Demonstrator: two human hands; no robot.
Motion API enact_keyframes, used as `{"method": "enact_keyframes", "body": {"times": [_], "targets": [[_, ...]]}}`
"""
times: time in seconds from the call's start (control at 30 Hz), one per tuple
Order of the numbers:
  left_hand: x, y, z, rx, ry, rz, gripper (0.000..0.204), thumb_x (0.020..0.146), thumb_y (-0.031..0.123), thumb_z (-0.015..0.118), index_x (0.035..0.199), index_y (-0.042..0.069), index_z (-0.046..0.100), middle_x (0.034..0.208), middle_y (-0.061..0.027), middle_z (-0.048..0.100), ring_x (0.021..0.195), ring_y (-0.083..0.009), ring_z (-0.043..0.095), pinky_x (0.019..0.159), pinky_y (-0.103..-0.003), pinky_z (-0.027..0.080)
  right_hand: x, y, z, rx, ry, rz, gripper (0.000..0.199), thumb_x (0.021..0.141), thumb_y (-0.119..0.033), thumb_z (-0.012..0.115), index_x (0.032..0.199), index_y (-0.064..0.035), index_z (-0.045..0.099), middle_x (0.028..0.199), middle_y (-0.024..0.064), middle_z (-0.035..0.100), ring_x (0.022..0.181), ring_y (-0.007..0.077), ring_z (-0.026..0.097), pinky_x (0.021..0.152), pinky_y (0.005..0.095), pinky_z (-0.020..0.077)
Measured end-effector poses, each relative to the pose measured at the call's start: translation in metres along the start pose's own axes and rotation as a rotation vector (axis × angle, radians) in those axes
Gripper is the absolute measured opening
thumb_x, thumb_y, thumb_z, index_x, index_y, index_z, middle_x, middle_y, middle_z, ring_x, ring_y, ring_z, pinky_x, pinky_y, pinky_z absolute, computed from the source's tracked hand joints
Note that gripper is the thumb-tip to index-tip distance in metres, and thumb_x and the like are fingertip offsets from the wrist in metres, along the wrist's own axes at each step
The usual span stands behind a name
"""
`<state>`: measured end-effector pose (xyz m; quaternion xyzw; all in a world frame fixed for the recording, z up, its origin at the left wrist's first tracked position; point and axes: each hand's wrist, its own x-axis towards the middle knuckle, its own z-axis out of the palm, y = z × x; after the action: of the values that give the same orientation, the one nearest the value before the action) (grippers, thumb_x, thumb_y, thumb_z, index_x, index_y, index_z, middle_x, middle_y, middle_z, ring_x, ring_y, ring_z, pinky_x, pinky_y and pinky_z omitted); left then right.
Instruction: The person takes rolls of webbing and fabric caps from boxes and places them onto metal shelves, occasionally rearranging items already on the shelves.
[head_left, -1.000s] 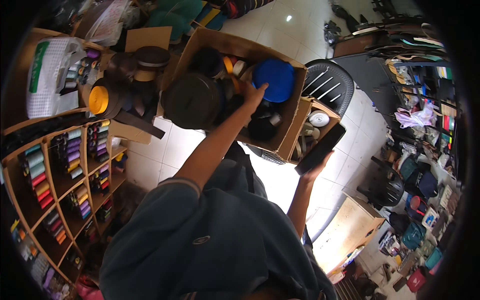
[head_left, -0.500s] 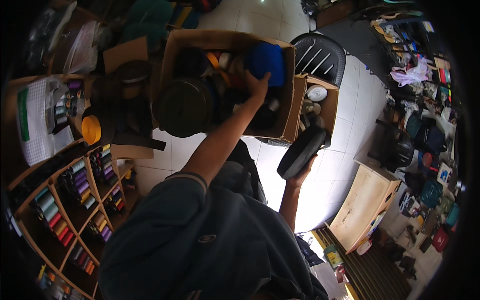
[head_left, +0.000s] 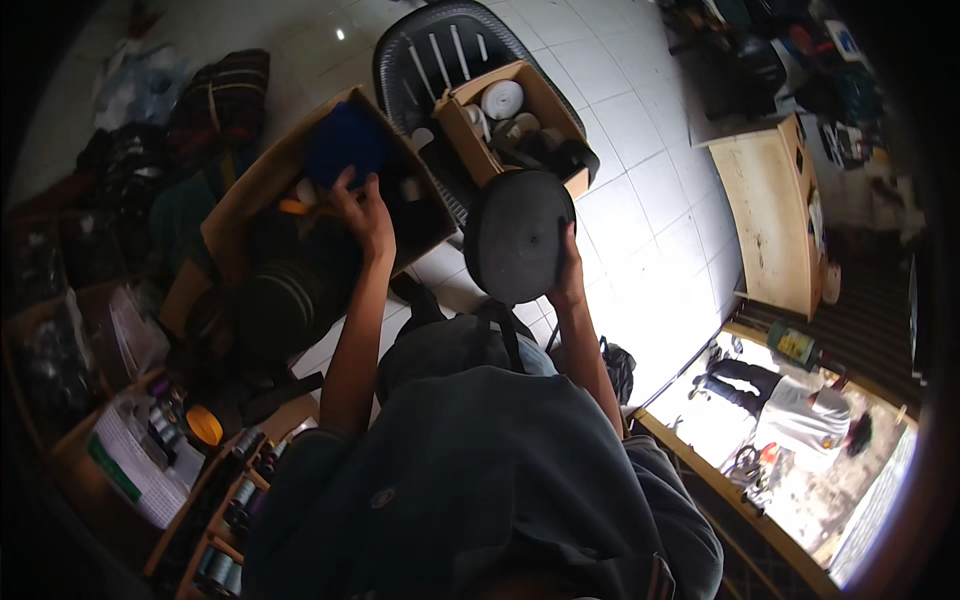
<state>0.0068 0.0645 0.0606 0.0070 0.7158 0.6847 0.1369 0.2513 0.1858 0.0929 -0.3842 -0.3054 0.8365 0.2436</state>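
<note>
Two bare hands are at work here, each on a different thing. The right hand (head_left: 568, 272) is closed in a firm grip on the edge of a large round black roll of webbing (head_left: 518, 235), holding it upright in the air, face toward the camera, above the white tiled floor (head_left: 650, 200). The roll hangs just in front of a small open cardboard box (head_left: 462, 120) filled with white and grey rolls, which rests on the seat of a black slatted plastic chair (head_left: 440, 45). The left hand (head_left: 362, 208) reaches into a bigger open cardboard box (head_left: 250, 195) to the left, its fingers curled against a blue round roll (head_left: 345, 145) near the box's upper rim; whether its grip has truly closed on the roll cannot be told. Dark rolls fill the rest of that box. At lower left, a wooden shelf (head_left: 215, 540) carries rows of small thread spools. A light wooden cabinet (head_left: 765, 225) stands well apart at right.
</note>
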Motion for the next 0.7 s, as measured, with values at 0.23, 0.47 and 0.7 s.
{"method": "enact_keyframes", "body": {"times": [0.23, 0.47, 0.7], "targets": [[-0.131, 0.055, 0.123, -0.020, -1.011, -0.316, 0.043, 0.090, 0.038, 0.056, 0.111, 0.001, 0.058, 0.100, -0.0038, 0.062, 0.091, -0.0129, 0.057, 0.083, -0.025, 0.042, -0.041, -0.086, -0.085, -0.356, 0.043, -0.296, 0.043, 0.088, -0.030, 0.062, 0.115, 0.0033, 0.054, 0.102, 0.0101, 0.061, 0.090, 0.0146, 0.059, 0.080, 0.0265, 0.0476], [-0.228, 0.056, 0.235, -0.016, -1.080, -0.180, 0.029, 0.090, 0.030, 0.059, 0.077, 0.004, 0.057, 0.073, 0.0050, 0.048, 0.072, -0.0041, 0.042, 0.068, -0.021, 0.035, -0.087, -0.148, -0.184, -0.485, 0.306, -0.574, 0.045, 0.099, -0.039, 0.036, 0.104, 0.0018, 0.055, 0.081, 0.0044, 0.055, 0.081, 0.0116, 0.048, 0.077, 0.0265, 0.0410], [-0.269, 0.066, 0.338, 0.057, -1.111, -0.158, 0.028, 0.090, 0.031, 0.059, 0.083, 0.004, 0.060, 0.078, 0.0033, 0.054, 0.073, -0.0057, 0.048, 0.070, -0.022, 0.039, -0.103, -0.194, -0.267, -0.310, 0.322, -0.502, 0.054, 0.100, -0.041, 0.030, 0.125, 0.0028, 0.048, 0.105, 0.0095, 0.060, 0.094, 0.0129, 0.057, 0.080, 0.0261, 0.0459]]}}
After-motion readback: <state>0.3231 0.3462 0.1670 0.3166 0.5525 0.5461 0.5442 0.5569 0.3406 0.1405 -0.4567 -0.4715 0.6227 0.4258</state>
